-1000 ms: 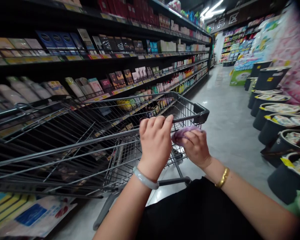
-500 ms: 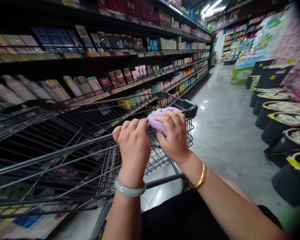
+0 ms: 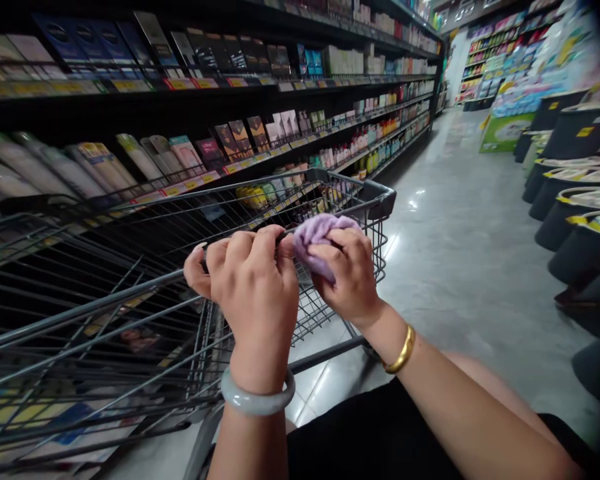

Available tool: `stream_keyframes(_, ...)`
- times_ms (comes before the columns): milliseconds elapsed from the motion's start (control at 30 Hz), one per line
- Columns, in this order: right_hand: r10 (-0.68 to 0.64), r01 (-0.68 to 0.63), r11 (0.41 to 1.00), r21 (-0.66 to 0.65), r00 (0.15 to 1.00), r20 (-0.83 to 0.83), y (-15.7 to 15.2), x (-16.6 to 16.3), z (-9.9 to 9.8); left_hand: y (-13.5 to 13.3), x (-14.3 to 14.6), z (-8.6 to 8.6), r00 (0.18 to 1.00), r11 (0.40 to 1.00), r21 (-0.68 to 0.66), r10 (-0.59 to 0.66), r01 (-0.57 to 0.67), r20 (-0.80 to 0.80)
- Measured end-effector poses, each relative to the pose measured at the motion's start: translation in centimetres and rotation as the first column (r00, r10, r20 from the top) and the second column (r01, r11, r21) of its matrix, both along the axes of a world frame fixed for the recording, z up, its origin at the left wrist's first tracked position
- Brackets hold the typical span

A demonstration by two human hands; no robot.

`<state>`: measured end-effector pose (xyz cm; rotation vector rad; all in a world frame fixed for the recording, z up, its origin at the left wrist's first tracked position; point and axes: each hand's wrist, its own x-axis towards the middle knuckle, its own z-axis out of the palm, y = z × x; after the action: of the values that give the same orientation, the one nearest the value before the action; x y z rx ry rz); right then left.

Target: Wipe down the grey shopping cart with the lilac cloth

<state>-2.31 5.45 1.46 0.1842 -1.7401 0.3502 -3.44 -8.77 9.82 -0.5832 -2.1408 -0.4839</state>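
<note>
A dark grey wire shopping cart (image 3: pixel 380 200) stands in front of me. My left hand (image 3: pixel 250 283), with a pale stone bangle (image 3: pixel 258 395) on its wrist, is closed over the cart's top rail. Just right of it, my right hand (image 3: pixel 349 273) grips a bunched lilac cloth (image 3: pixel 319 233) against the same rail, near the black corner piece. A gold bangle (image 3: pixel 404 350) circles the right wrist. The cloth hides the rail beneath it, and the fingertips of both hands are partly out of sight.
Long shelves (image 3: pixel 260 163) of boxes and bottles run along the left. Black tubs (image 3: pixel 575 247) of packaged goods line the right side of the aisle. Shiny grey floor (image 3: pixel 445 267) lies between. A green box (image 3: pixel 505 132) stands farther back.
My left hand has spread a little wider along the rail, its thumb side or outer finger reaching farther left. The cloth is slightly more bunched under my right hand. The view has tilted down.
</note>
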Motion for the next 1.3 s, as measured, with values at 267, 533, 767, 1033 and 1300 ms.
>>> stream_keyframes(267, -0.138, 0.127, 0.967, -0.221, 0.990, -0.035, 4.2, -0.5, -1.6, 0.4, -0.7, -0.9, 0.992, 0.995, 0.103, 0.021, -0.009, -0.125)
stream_keyframes(533, -0.019, 0.020, 1.000, -0.011, 1.000, 0.024, 0.8, -0.7, -2.4, 2.8, -0.7, -2.1, 0.969, 0.982, -0.011, -0.188, 0.188, -0.162)
stream_keyframes(767, -0.045, 0.042, 0.981, -0.188, 0.999, -0.010, 5.1, -0.8, -2.9, 3.4, -1.1, -2.0, 0.969, 0.981, -0.049, -0.194, 0.189, -0.153)
stream_keyframes(1033, -0.002, 0.006, 0.997, -0.083, 0.999, 0.041, 2.3, -1.1, -2.9, 3.6, -1.5, -1.5, 0.973, 0.989, -0.069, -0.143, 0.133, -0.179)
stream_keyframes(1300, -0.010, -0.004, 0.956, -0.292, 0.999, -0.048, 3.1, -0.3, -0.3, 4.1, -1.6, -1.8, 0.973, 0.995, -0.069, -0.080, 0.066, -0.216)
